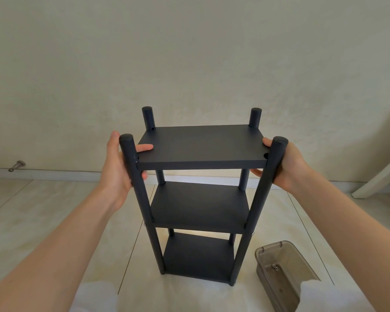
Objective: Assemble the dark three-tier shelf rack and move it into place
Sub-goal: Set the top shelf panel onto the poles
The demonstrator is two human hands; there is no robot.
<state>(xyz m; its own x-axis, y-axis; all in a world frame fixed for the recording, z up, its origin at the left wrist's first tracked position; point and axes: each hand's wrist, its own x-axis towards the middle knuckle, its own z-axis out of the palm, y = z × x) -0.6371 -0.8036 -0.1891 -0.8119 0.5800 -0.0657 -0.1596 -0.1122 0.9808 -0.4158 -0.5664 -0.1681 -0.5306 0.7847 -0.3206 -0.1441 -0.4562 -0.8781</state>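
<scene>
Assembly looks done to me. The dark grey three-tier shelf rack (200, 149) is upright, all three boards seated between its four round posts, near the pale plaster wall (189, 52). Its feet are at the glossy beige tiled floor (54, 210); I cannot tell if they touch it or are just lifted. So I read this as the moving step.

My left hand (119, 167) grips the left end of the top board, thumb on top, fingers curled underneath, just beside the near left post. My right hand (288, 167) mirrors it on the right end — both clamped on the rack.

A translucent grey plastic parts box (262, 275) sits on the floor just right of the rack's base, with a couple of small metal pieces (275, 267) inside.

Next move, my guess — lift straight up with an even pull on both sides, keep it level, carry it clear of the box and set all four feet down together.
</scene>
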